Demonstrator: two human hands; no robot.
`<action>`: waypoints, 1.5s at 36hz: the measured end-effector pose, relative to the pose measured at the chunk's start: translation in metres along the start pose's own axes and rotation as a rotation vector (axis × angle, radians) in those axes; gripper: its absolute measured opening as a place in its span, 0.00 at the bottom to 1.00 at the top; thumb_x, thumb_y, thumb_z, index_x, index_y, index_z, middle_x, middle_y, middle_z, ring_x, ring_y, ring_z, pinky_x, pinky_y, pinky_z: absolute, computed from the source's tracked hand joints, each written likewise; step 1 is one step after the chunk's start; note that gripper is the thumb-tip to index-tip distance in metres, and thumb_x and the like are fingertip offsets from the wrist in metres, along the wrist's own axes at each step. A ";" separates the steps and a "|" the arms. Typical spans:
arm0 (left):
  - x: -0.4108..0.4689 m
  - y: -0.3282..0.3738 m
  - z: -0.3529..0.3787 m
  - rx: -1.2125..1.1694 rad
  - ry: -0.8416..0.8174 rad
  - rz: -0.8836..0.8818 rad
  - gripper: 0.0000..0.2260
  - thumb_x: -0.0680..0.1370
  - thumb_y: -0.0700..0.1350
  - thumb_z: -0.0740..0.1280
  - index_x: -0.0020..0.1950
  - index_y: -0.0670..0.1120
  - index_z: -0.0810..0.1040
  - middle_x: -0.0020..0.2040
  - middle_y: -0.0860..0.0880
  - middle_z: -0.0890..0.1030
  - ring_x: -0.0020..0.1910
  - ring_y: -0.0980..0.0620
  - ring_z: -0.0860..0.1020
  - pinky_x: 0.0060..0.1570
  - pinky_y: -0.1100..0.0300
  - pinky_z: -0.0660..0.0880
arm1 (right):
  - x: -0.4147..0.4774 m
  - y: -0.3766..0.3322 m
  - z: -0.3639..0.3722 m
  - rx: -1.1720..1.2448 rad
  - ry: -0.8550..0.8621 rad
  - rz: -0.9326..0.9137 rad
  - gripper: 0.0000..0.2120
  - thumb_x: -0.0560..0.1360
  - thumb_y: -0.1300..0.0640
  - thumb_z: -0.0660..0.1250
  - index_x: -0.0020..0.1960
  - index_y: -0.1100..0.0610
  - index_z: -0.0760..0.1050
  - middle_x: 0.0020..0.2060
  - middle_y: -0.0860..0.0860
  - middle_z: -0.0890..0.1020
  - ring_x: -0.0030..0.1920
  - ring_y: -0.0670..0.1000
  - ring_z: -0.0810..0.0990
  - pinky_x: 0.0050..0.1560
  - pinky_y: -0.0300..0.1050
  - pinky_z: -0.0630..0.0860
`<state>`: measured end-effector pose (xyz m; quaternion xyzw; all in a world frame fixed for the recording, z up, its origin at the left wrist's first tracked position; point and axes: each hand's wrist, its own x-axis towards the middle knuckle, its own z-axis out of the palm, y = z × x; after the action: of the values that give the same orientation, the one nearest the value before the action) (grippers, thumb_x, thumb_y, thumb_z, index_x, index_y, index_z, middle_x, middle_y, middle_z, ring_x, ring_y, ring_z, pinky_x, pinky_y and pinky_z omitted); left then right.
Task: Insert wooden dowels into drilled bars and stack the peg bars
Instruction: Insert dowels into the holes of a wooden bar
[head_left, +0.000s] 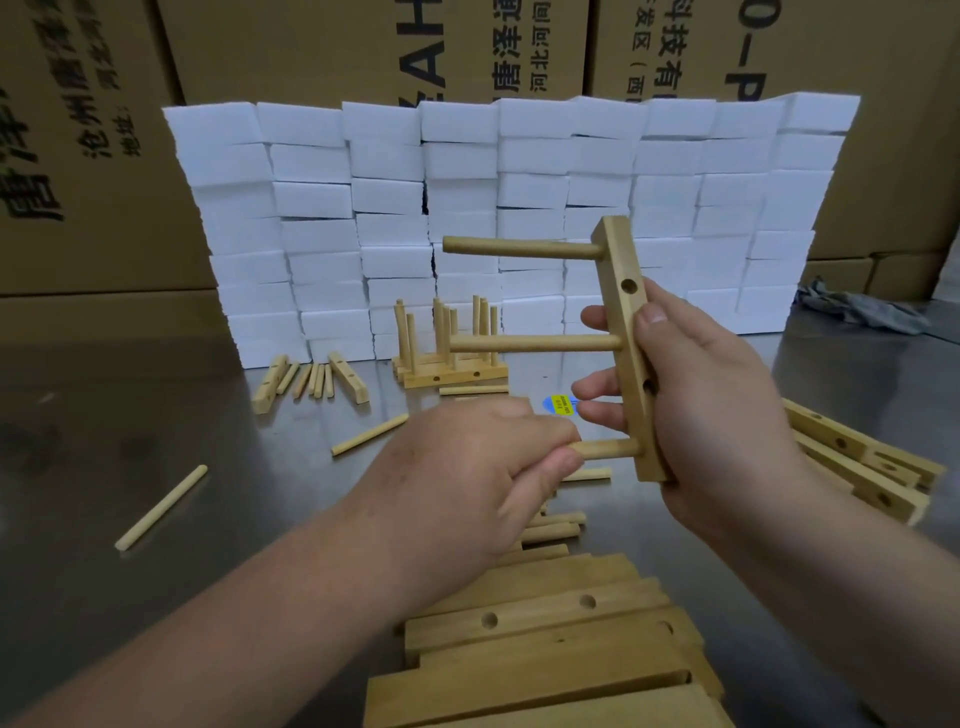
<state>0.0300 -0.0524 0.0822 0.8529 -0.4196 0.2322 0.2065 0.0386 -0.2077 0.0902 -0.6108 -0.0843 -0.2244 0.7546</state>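
My right hand (696, 410) grips a drilled wooden bar (626, 312), held upright above the table. Two dowels, the top one (519, 248) and the middle one (535, 343), stick out of it to the left. My left hand (483, 483) pinches a third dowel (610, 449) whose end sits in the bar's lowest hole. Two side holes of the bar show empty. A stack of finished peg bars (452, 364) stands farther back in the middle, dowels pointing up.
Drilled bars lie piled at the front (545, 634) and at the right (862, 462). Loose dowels are scattered on the metal table, one at the left (161, 507), one in the middle (370, 434). A wall of white foam blocks (498, 208) and cardboard boxes stand behind.
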 end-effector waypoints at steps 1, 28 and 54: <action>-0.001 0.000 0.001 -0.019 0.005 -0.006 0.19 0.76 0.53 0.54 0.44 0.44 0.80 0.34 0.51 0.77 0.36 0.53 0.75 0.34 0.52 0.74 | 0.000 0.000 0.000 -0.004 0.001 -0.003 0.13 0.81 0.56 0.55 0.55 0.47 0.77 0.44 0.44 0.83 0.28 0.47 0.79 0.30 0.39 0.77; 0.009 0.000 -0.027 -0.592 0.003 -0.517 0.19 0.65 0.70 0.65 0.41 0.56 0.81 0.27 0.53 0.80 0.22 0.58 0.69 0.28 0.64 0.69 | -0.004 0.002 0.000 -0.205 0.034 -0.030 0.12 0.79 0.53 0.58 0.59 0.47 0.75 0.41 0.40 0.83 0.38 0.39 0.80 0.43 0.41 0.74; 0.081 -0.128 0.051 -0.125 -0.245 -0.754 0.15 0.81 0.45 0.52 0.63 0.44 0.74 0.63 0.43 0.74 0.59 0.46 0.73 0.59 0.53 0.68 | 0.027 0.008 -0.013 0.376 0.124 0.184 0.06 0.75 0.68 0.63 0.42 0.61 0.74 0.33 0.51 0.84 0.41 0.50 0.85 0.40 0.37 0.80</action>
<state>0.1892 -0.0580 0.0674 0.9543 -0.1121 0.0109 0.2769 0.0641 -0.2257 0.0913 -0.4495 -0.0221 -0.1722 0.8763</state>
